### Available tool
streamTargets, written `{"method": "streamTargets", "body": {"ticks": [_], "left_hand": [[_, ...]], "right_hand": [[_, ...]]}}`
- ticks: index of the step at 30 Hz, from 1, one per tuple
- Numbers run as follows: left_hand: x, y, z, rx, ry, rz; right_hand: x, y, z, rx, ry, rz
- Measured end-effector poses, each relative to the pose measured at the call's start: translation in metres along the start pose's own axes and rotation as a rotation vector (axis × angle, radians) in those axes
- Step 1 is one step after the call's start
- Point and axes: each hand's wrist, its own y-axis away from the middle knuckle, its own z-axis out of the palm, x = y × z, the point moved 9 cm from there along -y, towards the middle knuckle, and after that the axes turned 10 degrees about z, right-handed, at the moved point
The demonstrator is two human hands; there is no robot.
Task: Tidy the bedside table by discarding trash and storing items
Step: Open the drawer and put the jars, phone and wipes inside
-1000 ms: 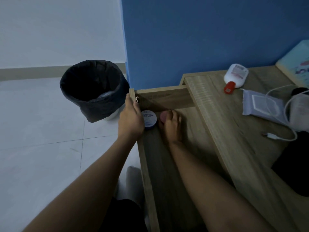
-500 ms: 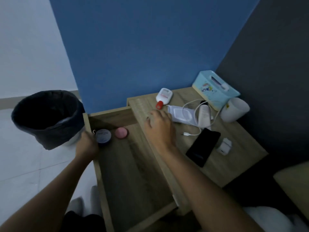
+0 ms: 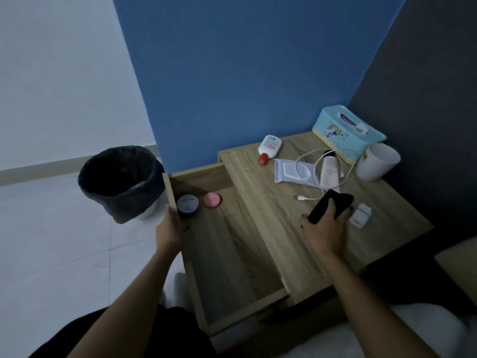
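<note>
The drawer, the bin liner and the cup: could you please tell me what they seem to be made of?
The drawer looks like matte wood-grain board, probably laminate, given its even streaks. The bin liner is thin black plastic, creased and faintly glossy. The cup seems smooth whitish plastic, perhaps translucent.

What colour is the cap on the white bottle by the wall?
Red cap, seen in the head view.

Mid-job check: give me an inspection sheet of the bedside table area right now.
Surface: wooden table top, drawer pulled open.
Job's things: blue jar and pink tin in drawer; black phone, held.
Clutter: red-capped bottle, wipes pack, pink tube, charger, cup, tissue box on top.
Hands: left hand grips drawer wall; right hand holds phone.
Cables: white cable looped over wipes pack.
Surroundings: lined bin on floor beside drawer; blue wall.
</note>
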Motion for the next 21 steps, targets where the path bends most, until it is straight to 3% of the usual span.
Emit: {"method": "streamTargets", "body": {"ticks": [11,15,21], "left_hand": [[-0.005,-0.005,0.005,-0.032,-0.011,0.015],[-0.007,-0.008,0.007,-0.032,-0.003,0.018],[-0.008,-0.022,0.003,-0.012,0.048,-0.003]], "right_hand": [[0.002,0.019,-0.019,0.067,-0.178,-0.02],[-0.03,0.051,-0.023,0.075,-0.253,-0.17],[-0.102,0.114,0.028,-0.104,-0.203,-0.474]]}}
